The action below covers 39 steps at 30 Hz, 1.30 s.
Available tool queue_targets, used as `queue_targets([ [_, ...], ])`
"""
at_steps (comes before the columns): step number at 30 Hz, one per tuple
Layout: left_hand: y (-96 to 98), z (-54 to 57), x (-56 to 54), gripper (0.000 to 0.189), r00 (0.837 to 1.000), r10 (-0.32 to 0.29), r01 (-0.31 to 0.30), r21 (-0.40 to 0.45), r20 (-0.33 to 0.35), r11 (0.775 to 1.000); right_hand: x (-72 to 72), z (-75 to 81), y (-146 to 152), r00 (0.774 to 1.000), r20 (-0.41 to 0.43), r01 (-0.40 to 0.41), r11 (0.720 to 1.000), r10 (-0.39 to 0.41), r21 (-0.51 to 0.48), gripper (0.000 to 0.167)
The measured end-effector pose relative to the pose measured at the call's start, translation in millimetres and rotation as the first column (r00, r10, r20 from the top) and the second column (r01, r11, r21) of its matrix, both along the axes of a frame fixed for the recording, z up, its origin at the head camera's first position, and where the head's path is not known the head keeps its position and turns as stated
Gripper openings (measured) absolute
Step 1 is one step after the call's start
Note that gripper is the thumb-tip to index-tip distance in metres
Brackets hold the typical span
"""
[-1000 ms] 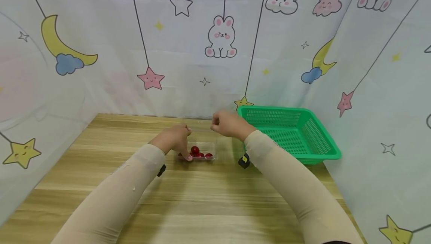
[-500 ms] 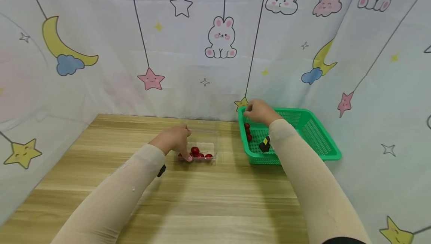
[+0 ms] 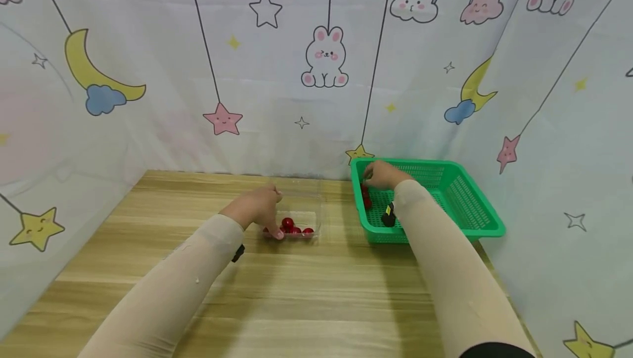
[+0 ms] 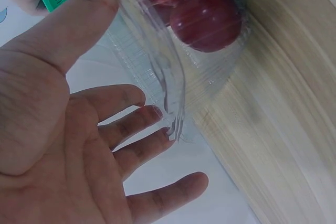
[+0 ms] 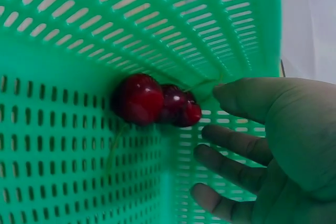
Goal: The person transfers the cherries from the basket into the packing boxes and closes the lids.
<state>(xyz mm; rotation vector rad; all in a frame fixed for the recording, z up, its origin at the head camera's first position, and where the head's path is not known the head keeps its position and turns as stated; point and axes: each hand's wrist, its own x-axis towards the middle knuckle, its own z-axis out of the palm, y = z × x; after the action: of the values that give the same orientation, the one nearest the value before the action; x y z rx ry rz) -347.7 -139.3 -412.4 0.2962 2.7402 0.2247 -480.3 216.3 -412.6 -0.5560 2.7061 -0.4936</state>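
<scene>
Red cherries (image 3: 288,223) lie near the front of a clear plastic box (image 3: 309,203) whose lid stands up at the back. My left hand (image 3: 254,207) spans the box's left side; in the left wrist view the thumb rests against its edge and the spread fingers touch the clear plastic. My right hand (image 3: 384,175) reaches into the left end of a green basket (image 3: 467,204). In the right wrist view, cherries (image 5: 139,100) sit in the basket's corner. A thin green stem (image 5: 202,84) runs to the right thumb's tip, where it appears pinched; the index finger is hidden.
The wooden table (image 3: 306,303) extends in front of the box and basket. A white cloth (image 3: 277,83) printed with stars, moons and rabbits hangs behind it and along both sides. The basket stands near the right edge of the table.
My right hand has moved right from behind the plastic box to above the basket, then down into it. The left hand has kept its place at the box.
</scene>
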Motion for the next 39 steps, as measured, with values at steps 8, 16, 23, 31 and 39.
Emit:
queue_targets([
  [8,-0.4,2.6,-1.8,0.12,1.0,-0.007,0.007,-0.006,-0.012,1.0,-2.9,-9.6,-6,0.998,0.064,0.003,0.999,-0.006,0.048,0.048],
  [16,0.8,2.0,-2.0,0.122,1.0,-0.015,0.014,-0.056,-0.008,0.998,-7.5,-17.1,-10,0.994,0.102,0.04,0.998,-0.045,0.045,0.046],
  [23,0.3,2.0,-1.2,0.121,1.0,-0.012,0.012,-0.042,-0.007,0.999,-6.1,-15.9,-13,0.997,0.065,0.024,0.997,-0.029,0.071,0.039],
  [31,0.5,1.2,-0.1,0.121,1.0,-0.004,0.004,-0.028,0.005,1.0,-3.6,-13.8,-12,0.996,0.07,0.044,0.997,-0.049,0.062,0.037],
  [39,-0.3,-0.3,-1.2,0.121,1.0,0.001,-0.001,-0.023,0.009,1.0,4.3,2.8,-6,1.0,0.028,0.01,0.998,-0.012,0.057,0.033],
])
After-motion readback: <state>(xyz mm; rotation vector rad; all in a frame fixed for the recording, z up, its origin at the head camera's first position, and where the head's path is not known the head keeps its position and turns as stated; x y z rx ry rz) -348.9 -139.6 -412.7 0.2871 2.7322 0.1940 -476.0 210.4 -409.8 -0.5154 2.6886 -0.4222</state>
